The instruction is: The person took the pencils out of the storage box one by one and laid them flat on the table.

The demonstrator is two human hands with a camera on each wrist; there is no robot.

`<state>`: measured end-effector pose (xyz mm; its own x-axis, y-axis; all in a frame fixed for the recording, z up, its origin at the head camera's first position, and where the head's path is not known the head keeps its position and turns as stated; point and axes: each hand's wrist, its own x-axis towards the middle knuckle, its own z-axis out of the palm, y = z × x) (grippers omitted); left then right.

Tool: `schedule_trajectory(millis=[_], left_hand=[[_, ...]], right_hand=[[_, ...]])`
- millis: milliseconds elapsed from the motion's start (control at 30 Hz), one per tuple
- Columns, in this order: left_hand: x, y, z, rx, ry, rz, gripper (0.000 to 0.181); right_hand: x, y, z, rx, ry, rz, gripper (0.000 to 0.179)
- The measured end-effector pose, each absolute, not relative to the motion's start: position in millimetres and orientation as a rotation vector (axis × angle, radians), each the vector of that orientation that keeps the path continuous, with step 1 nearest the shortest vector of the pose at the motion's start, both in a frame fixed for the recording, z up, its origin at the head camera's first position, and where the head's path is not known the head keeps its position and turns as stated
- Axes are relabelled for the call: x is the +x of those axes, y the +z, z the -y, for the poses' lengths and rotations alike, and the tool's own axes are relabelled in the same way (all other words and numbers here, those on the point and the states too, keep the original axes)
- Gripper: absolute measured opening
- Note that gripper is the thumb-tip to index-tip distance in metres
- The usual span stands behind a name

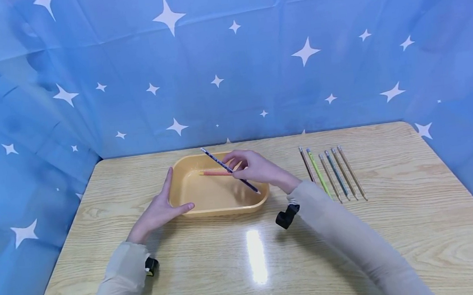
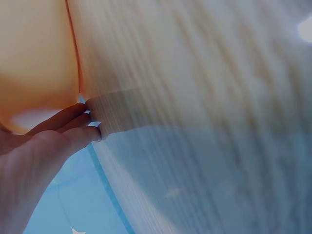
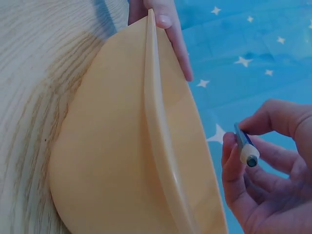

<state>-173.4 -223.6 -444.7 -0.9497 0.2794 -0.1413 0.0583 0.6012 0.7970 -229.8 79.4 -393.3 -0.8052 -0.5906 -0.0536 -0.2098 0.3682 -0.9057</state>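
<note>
A shallow yellow-orange tray (image 1: pixel 207 198) sits on the table. At its left side my left hand (image 1: pixel 160 208) touches the wall, with the thumb along the front rim and the fingers spread up the side. My right hand (image 1: pixel 258 167) pinches a dark blue patterned pencil (image 1: pixel 215 160) over the tray's right half. This pencil slants, its upper end toward the back left and its pale tip toward the front right. On the tray floor lies an orange-red pencil (image 1: pixel 214 173), partly hidden by the right hand. The right wrist view shows the held pencil (image 3: pixel 243 144) end-on between thumb and fingers.
Right of the tray, several pencils lie side by side, among them a green pencil (image 1: pixel 317 170), a blue pencil (image 1: pixel 338 177) and a gold-brown pencil (image 1: pixel 351 171). My right forearm covers some lower ends. A blue star-patterned cloth (image 1: pixel 256 92) rises behind the wooden table (image 1: pixel 414 196).
</note>
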Motion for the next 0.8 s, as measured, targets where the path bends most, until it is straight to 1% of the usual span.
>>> schedule_trajectory(millis=[233, 400, 800], left_hand=[[-173.4, -444.6, 223.7, 0.279, 1.278, -2.580, 0.117], [-173.5, -444.2, 223.8, 0.286, 1.267, -2.583, 0.117], [-174.4, -445.5, 225.7, 0.296, 1.261, -2.584, 0.117]], right_hand=[[-222.5, -389.3, -102.1, -0.748, -1.440, -2.278, 0.039], [-216.3, -388.8, -124.2, -0.722, -1.449, -2.302, 0.040], [-206.4, -401.1, -173.9, -0.603, -1.434, -2.407, 0.039]])
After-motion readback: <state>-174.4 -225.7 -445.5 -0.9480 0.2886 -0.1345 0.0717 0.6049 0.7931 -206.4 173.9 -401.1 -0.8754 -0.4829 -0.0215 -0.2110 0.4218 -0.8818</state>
